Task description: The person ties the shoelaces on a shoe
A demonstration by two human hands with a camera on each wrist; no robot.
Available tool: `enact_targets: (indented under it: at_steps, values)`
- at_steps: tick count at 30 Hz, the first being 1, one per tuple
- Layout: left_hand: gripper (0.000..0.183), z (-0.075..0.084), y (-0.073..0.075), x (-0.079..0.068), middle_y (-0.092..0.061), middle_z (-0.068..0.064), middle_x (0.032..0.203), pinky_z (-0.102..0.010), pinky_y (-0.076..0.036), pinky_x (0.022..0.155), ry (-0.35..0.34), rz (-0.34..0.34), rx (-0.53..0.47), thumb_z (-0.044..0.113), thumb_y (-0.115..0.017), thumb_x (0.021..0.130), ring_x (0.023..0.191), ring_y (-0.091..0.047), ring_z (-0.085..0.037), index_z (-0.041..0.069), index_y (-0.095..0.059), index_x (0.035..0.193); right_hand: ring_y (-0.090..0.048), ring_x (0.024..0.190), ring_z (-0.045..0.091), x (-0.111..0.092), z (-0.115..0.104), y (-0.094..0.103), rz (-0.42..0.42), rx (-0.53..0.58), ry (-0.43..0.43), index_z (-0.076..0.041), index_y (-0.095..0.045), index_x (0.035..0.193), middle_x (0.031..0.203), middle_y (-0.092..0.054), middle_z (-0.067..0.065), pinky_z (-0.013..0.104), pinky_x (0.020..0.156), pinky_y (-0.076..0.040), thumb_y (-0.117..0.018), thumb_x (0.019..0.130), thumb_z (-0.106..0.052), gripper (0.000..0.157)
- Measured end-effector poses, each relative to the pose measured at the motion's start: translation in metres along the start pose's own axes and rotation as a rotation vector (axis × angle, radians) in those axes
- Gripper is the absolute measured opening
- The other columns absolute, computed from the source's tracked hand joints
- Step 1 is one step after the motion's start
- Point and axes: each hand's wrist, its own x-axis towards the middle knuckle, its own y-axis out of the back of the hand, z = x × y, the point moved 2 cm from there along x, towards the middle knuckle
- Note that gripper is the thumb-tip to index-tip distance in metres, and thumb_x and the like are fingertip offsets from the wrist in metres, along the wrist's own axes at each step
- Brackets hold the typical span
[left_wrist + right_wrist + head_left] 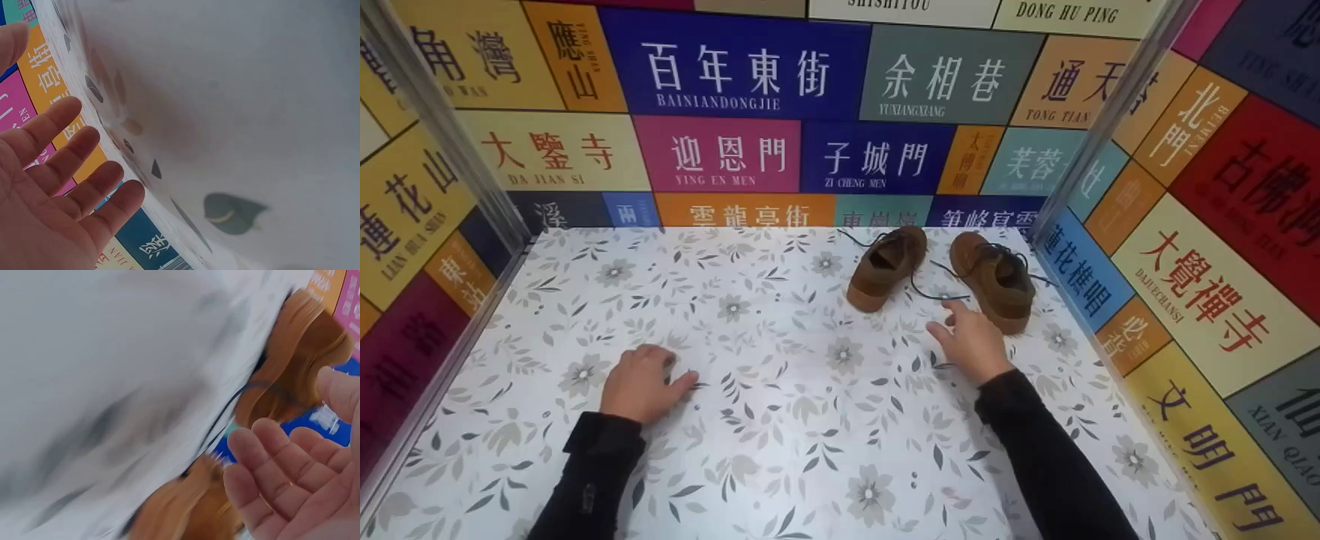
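Two brown shoes with dark laces stand at the back right of the flower-patterned surface. The left shoe (pixel 877 271) points away to the right; the right shoe (pixel 997 289) is angled to the left. A loose dark lace (pixel 936 295) trails between them. My right hand (pixel 971 341) is just in front of the right shoe, fingers relaxed and holding nothing. In the right wrist view, both shoes (pixel 289 354) lie beyond its fingertips (pixel 247 447). Left of centre, my left hand (pixel 639 386) hovers low over the surface, empty, its fingers (pixel 107 180) spread and loosely extended.
The white surface (pixel 780 360) carries grey leaves and flowers. Panels of coloured blocks with Chinese lettering enclose it: a back wall (pixel 750 67), a left wall (pixel 405 210) and a right wall (pixel 1207 262). The right shoe stands close to the right wall.
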Motion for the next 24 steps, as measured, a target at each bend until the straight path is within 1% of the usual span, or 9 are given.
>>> enact_targets:
  at_steps: [3,6,9,11,13,15,16,20,24]
  values:
    - [0.058,0.000,0.001,0.000,-0.068,-0.028,0.129,-0.065,-0.049,0.100,-0.004,0.000,0.008,0.048,-0.075,0.095,0.120,-0.060,-0.053,-0.003,-0.072,0.123,-0.071,0.115,0.039,0.022,-0.032,-0.007,-0.052,0.032,0.045,-0.016,-0.038,0.165,0.129,-0.074,0.018,0.057,0.098,-0.055,-0.064,0.106,-0.045,0.071]
    - [0.058,0.000,-0.001,0.000,-0.068,-0.028,0.128,-0.065,-0.049,0.101,0.005,-0.005,0.017,0.048,-0.075,0.095,0.120,-0.060,-0.052,-0.003,-0.072,0.122,-0.072,0.101,0.034,0.041,-0.058,-0.014,-0.113,0.070,0.058,-0.023,-0.024,0.171,0.118,-0.074,0.015,0.052,0.090,-0.056,-0.064,0.107,-0.044,0.078]
    - [0.058,0.003,-0.003,0.002,-0.068,-0.028,0.128,-0.065,-0.049,0.101,0.010,-0.015,0.027,0.048,-0.075,0.095,0.120,-0.060,-0.052,-0.003,-0.072,0.122,-0.071,0.088,0.034,0.055,-0.074,-0.019,-0.174,0.108,0.037,-0.028,-0.016,0.173,0.108,-0.073,0.016,0.048,0.087,-0.055,-0.061,0.109,-0.044,0.079]
    - [0.058,0.005,-0.006,0.003,-0.068,-0.028,0.129,-0.065,-0.050,0.102,0.015,-0.024,0.028,0.048,-0.075,0.094,0.121,-0.060,-0.051,-0.003,-0.072,0.122,-0.073,0.096,0.036,0.063,-0.080,-0.022,-0.196,0.120,0.013,-0.026,-0.018,0.172,0.119,-0.074,0.019,0.050,0.093,-0.056,-0.061,0.109,-0.043,0.078]
    - [0.058,0.008,-0.009,0.006,-0.068,-0.027,0.130,-0.064,-0.050,0.102,0.013,-0.033,0.031,0.048,-0.075,0.095,0.121,-0.060,-0.051,-0.003,-0.072,0.122,-0.071,0.115,0.039,0.070,-0.082,-0.026,-0.196,0.113,-0.009,-0.021,-0.023,0.171,0.138,-0.069,0.022,0.053,0.105,-0.054,-0.064,0.108,-0.041,0.078]
    - [0.057,0.010,-0.010,0.008,-0.068,-0.027,0.130,-0.064,-0.050,0.102,0.012,-0.033,0.032,0.048,-0.075,0.094,0.121,-0.060,-0.050,-0.002,-0.072,0.121,-0.064,0.131,0.042,0.076,-0.082,-0.029,-0.161,0.094,-0.014,-0.014,-0.029,0.168,0.152,-0.060,0.023,0.056,0.112,-0.051,-0.069,0.106,-0.037,0.077]
    - [0.057,0.011,-0.010,0.008,-0.068,-0.027,0.130,-0.063,-0.051,0.102,0.012,-0.029,0.031,0.048,-0.075,0.094,0.121,-0.060,-0.050,-0.002,-0.073,0.121,-0.062,0.134,0.044,0.078,-0.081,-0.031,-0.136,0.082,-0.007,-0.011,-0.032,0.166,0.153,-0.059,0.025,0.057,0.112,-0.050,-0.072,0.104,-0.034,0.077]
    - [0.055,0.009,-0.007,0.008,-0.068,-0.026,0.128,-0.062,-0.051,0.101,0.013,-0.013,0.027,0.047,-0.076,0.094,0.120,-0.061,-0.050,-0.002,-0.073,0.119,-0.070,0.118,0.046,0.073,-0.081,-0.039,-0.043,0.045,0.071,-0.007,-0.041,0.161,0.133,-0.070,0.029,0.057,0.101,-0.056,-0.077,0.101,-0.029,0.074]
    - [0.055,-0.001,-0.002,0.004,-0.068,-0.027,0.127,-0.063,-0.051,0.100,0.014,0.007,0.026,0.047,-0.076,0.093,0.119,-0.061,-0.051,-0.002,-0.073,0.118,-0.074,0.100,0.041,0.046,-0.095,-0.042,-0.016,0.005,0.200,-0.009,-0.048,0.154,0.113,-0.076,0.025,0.053,0.088,-0.060,-0.078,0.100,-0.030,0.065]
